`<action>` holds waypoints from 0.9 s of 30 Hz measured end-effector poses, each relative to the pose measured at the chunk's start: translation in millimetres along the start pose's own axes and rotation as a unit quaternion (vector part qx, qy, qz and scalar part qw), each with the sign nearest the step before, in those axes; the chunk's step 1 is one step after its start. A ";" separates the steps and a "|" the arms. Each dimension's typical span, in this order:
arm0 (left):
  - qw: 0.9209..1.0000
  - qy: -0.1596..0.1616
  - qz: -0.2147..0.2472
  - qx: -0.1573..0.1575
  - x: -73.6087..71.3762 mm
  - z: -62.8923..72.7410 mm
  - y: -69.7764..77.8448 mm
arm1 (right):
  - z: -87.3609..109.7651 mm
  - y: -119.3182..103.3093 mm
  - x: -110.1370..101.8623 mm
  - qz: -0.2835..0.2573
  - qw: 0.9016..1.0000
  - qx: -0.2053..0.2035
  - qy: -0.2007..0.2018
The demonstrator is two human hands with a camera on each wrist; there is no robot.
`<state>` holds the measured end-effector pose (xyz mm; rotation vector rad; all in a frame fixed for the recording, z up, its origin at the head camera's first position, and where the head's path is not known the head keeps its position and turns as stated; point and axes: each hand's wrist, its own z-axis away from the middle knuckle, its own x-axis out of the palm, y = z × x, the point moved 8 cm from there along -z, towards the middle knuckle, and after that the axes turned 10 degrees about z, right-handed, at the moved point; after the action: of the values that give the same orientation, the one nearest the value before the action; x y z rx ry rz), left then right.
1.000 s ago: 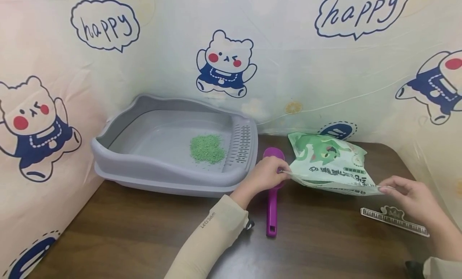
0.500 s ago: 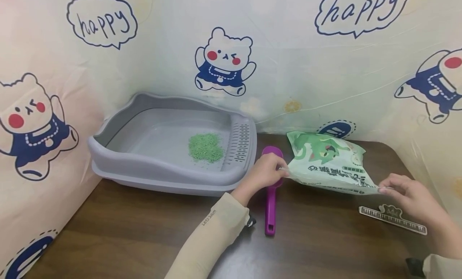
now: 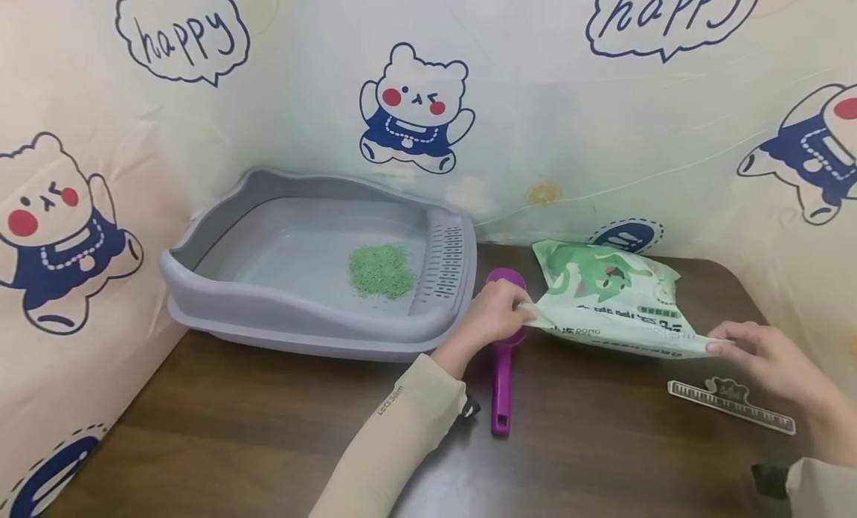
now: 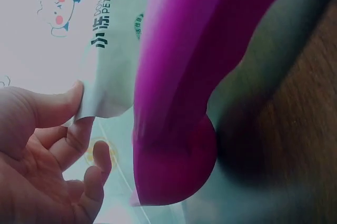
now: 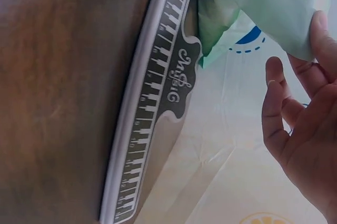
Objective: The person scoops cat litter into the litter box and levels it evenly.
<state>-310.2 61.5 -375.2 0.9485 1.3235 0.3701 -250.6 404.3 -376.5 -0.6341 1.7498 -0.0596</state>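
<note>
A pale green cat litter bag (image 3: 616, 302) with a cartoon cat on it lies on the table, its near edge stretched between both hands. My left hand (image 3: 497, 309) pinches the left corner of that edge between thumb and index finger, as the left wrist view also shows. At the opposite corner my right hand (image 3: 763, 354) pinches the bag the same way, other fingers loosely bent. Under the left hand lies a purple scoop (image 3: 501, 391), its bowl partly covered. A piano-pattern clip (image 3: 733, 408), lettered "Music" in the right wrist view, lies just below the right hand.
A grey litter box (image 3: 301, 332) with a slotted panel stands at the left. Green pellets (image 3: 382, 271) lie in a small heap on its floor. A printed curtain (image 3: 522, 116) with bears hangs behind the brown wooden table (image 3: 268, 429).
The near edge of the bag has folded over, so more of the lettering by the edge shows. Both hands keep their corners. The view has shifted slightly.
</note>
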 end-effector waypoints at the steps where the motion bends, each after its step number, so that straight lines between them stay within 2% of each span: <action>1: 1.000 -0.001 0.000 -0.002 -0.1 -0.5 -0.1 | 0.6 0.1 -0.4 -0.004 1.000 0.008 -0.004; 5: 1.000 0.003 -0.008 -0.004 0.3 -0.5 -0.8 | 3.3 0.0 -1.0 0.004 0.999 0.033 -0.014; 7: 1.000 0.011 -0.011 0.005 -0.5 1.9 1.0 | 4.6 0.8 -1.2 0.001 0.999 0.044 -0.017; 9: 0.999 0.021 -0.022 0.030 -1.6 6.4 6.8 | 6.8 2.8 -1.6 0.002 0.998 0.062 -0.017; 11: 0.996 0.029 -0.030 0.074 -2.6 12.3 18.1 | 9.4 4.7 -1.7 -0.006 0.997 0.080 -0.017; 14: 0.984 0.009 -0.060 0.168 3.0 22.9 42.3 | 13.2 5.7 -0.7 -0.029 0.994 0.103 -0.016; 16: 0.970 -0.032 -0.072 0.229 12.9 29.2 57.4 | 14.4 4.8 -0.1 -0.046 0.993 0.109 -0.010; 18: 0.956 -0.082 -0.092 0.266 26.0 34.0 67.4 | 15.0 4.3 -0.4 -0.048 0.992 0.113 -0.002; 20: 0.945 -0.123 -0.112 0.282 38.7 35.6 72.1 | 15.2 4.3 -1.2 -0.041 0.993 0.112 0.005; 23: 0.933 -0.147 -0.155 0.289 51.7 34.0 73.2 | 14.6 3.9 -1.5 -0.034 0.994 0.107 0.016; 25: 0.931 -0.148 -0.174 0.285 56.1 31.0 71.2 | 14.0 2.8 -1.3 -0.040 0.994 0.100 0.025; 27: 0.932 -0.146 -0.182 0.277 57.9 27.8 68.5 | 13.8 1.4 -0.1 -0.049 0.994 0.097 0.031</action>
<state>-250.9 133.1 -362.1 1.1378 1.3112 -0.4431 -238.5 409.5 -380.8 -0.5799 1.7458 -0.3155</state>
